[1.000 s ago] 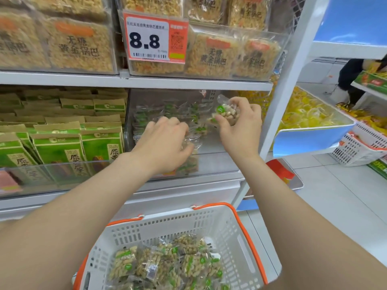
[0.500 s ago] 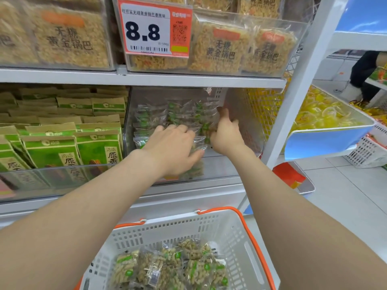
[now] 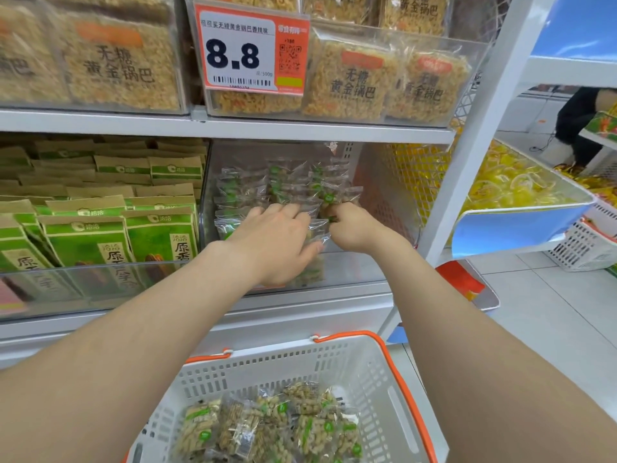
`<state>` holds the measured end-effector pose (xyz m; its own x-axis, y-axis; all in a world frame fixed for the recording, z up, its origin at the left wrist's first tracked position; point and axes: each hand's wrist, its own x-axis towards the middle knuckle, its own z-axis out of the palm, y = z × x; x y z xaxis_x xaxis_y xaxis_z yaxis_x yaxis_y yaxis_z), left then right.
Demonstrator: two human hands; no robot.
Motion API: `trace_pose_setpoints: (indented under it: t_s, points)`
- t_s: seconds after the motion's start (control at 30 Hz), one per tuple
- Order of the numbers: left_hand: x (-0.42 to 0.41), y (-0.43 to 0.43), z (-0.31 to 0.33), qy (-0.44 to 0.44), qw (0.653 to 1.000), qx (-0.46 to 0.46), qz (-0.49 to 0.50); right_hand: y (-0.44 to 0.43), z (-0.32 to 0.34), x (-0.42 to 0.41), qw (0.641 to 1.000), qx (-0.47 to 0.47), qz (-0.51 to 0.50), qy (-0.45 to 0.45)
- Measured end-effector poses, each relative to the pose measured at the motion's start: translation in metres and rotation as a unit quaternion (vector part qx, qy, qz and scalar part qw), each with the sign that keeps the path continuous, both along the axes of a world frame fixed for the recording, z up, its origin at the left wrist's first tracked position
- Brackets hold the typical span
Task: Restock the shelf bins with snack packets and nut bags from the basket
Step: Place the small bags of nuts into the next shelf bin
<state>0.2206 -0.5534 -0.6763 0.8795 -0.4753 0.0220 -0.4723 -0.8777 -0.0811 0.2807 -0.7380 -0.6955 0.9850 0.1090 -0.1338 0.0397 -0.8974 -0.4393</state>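
A white basket [image 3: 384, 372] with orange handles sits below me, holding several clear nut bags [image 3: 277, 426] with green labels. Both hands reach into a clear shelf bin [image 3: 364, 269] on the middle shelf, where more of the same nut bags [image 3: 287, 182] stand in rows. My left hand [image 3: 277, 242] lies palm down over the front bags, fingers spread and pressing on them. My right hand [image 3: 350, 225] is curled, its fingers pinching a nut bag [image 3: 329, 198] at the right of the rows.
Green seed packets [image 3: 100, 235] fill the bin to the left. Rice-crust packs [image 3: 354, 81] and an 8.8 price tag [image 3: 250, 51] sit on the shelf above. A white upright [image 3: 467, 155] stands right of the bin. Yellow sweets [image 3: 514, 182] and another basket [image 3: 581, 245] lie beyond.
My right hand carried a nut bag into the bin, reached to the back, then drew forward to the rows' right side. My left hand stayed pressed on the front bags.
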Motion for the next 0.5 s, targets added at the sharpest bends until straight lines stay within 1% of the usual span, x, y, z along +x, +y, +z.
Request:
trace_pose_setpoints:
  t_s: [0.07,0.13,0.17,0.27,0.37,0.43,0.5]
  points:
    - [0.000,0.002,-0.001,0.001,1.000,-0.005,-0.002,0.000,0.003,-0.003,1.000,-0.020,0.014,-0.004]
    - [-0.001,0.003,-0.001,-0.006,1.000,-0.009,-0.004,-0.001,0.005,-0.005,0.998,-0.050,0.008,-0.026]
    - [-0.001,0.004,-0.001,-0.009,1.000,-0.013,-0.004,-0.003,0.004,-0.006,0.998,-0.050,0.000,-0.043]
    - [-0.007,0.005,0.002,-0.020,0.999,-0.033,-0.005,-0.007,0.007,-0.017,0.994,-0.037,-0.005,-0.102]
    - [-0.016,0.006,0.003,-0.046,0.997,-0.064,-0.009,-0.006,0.016,-0.038,0.981,-0.015,-0.029,-0.193]
    - [-0.026,0.007,0.001,-0.085,0.992,-0.093,-0.014,-0.002,0.024,-0.056,0.965,0.017,-0.032,-0.260]
    - [-0.036,0.008,0.001,-0.137,0.982,-0.123,-0.027,0.004,0.033,-0.079,0.960,0.044,0.005,-0.276]
